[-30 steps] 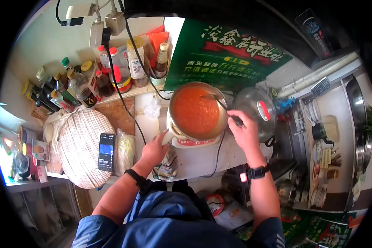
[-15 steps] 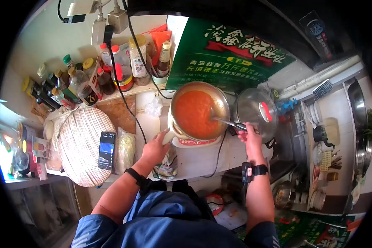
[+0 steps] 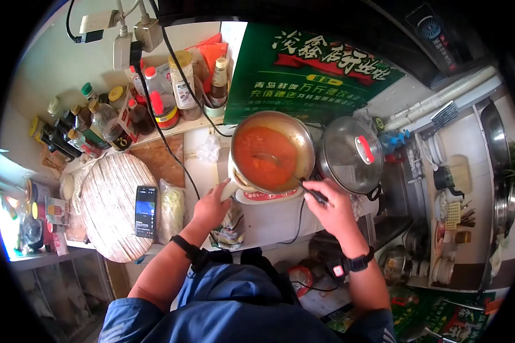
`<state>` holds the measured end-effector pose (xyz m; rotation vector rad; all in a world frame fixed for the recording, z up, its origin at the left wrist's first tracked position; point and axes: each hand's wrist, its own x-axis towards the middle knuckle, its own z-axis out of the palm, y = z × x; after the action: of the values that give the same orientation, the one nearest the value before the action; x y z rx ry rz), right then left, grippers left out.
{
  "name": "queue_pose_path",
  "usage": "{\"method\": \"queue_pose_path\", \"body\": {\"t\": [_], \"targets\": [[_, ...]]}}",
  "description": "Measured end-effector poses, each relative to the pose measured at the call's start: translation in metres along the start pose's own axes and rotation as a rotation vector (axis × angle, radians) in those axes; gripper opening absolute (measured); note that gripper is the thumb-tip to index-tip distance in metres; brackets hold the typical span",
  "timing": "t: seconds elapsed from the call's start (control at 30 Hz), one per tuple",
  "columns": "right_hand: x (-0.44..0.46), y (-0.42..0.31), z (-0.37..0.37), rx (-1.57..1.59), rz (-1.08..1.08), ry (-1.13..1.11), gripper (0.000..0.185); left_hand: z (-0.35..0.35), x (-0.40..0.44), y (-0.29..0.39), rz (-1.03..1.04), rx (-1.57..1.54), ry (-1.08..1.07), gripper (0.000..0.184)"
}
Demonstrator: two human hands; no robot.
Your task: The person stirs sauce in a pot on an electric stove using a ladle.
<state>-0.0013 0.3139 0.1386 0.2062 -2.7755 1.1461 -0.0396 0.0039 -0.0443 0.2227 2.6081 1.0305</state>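
A metal pot (image 3: 305,150) of red sauce (image 3: 252,146) rests on a white electric cooker base (image 3: 269,196). Its pale handle (image 3: 230,188) is gripped by my left hand (image 3: 210,207) at the pot's lower left. With my right hand (image 3: 329,207), I hold the dark handle of a ladle (image 3: 315,193) at the lower right of the pot. The ladle's head lies in the sauce, partly under the surface. Right of the pot sits a glass lid (image 3: 349,157) with a red and white knob.
A round striped board (image 3: 111,211) lies at left with a phone (image 3: 146,211) on it, beside a plastic-wrapped vegetable (image 3: 170,211). Bottles (image 3: 106,123) line a shelf behind. A black cable (image 3: 174,151) hangs across the counter. A cloth (image 3: 230,228) lies at the front edge.
My right hand has moved left and down with the ladle, whose head has shifted left in the sauce. My left hand stays on the pot handle.
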Motion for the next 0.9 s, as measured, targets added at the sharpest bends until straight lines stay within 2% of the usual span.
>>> {"method": "queue_pose_path", "body": {"t": [0.03, 0.17, 0.27, 0.4, 0.53, 0.67, 0.8, 0.9], "targets": [[-0.006, -0.008, -0.003, -0.052, -0.072, -0.004, 0.023, 0.000, 0.000, 0.000, 0.009, -0.003, 0.005, 0.066], [-0.031, -0.039, -0.008, -0.123, -0.002, -0.090, 0.026, 0.000, -0.001, -0.002, 0.023, -0.008, 0.017, 0.065], [-0.030, -0.028, 0.020, -0.096, -0.106, -0.063, 0.025, 0.000, -0.001, -0.001, 0.015, -0.003, -0.004, 0.065], [-0.012, -0.023, 0.027, -0.074, -0.086, 0.048, 0.024, -0.006, -0.001, 0.004, 0.003, -0.017, -0.018, 0.062], [-0.025, -0.056, 0.004, -0.139, -0.001, -0.012, 0.023, -0.004, -0.001, 0.001, 0.020, -0.022, -0.008, 0.062], [-0.032, -0.048, 0.023, -0.123, -0.016, -0.040, 0.022, -0.005, -0.001, 0.001, -0.007, -0.018, -0.029, 0.064], [-0.016, -0.039, 0.044, -0.065, 0.034, 0.082, 0.028, -0.006, -0.002, 0.002, 0.023, -0.015, -0.009, 0.063], [-0.019, -0.049, 0.039, -0.049, -0.007, 0.024, 0.029, -0.012, -0.014, 0.010, 0.299, 0.202, 0.293, 0.062]]}}
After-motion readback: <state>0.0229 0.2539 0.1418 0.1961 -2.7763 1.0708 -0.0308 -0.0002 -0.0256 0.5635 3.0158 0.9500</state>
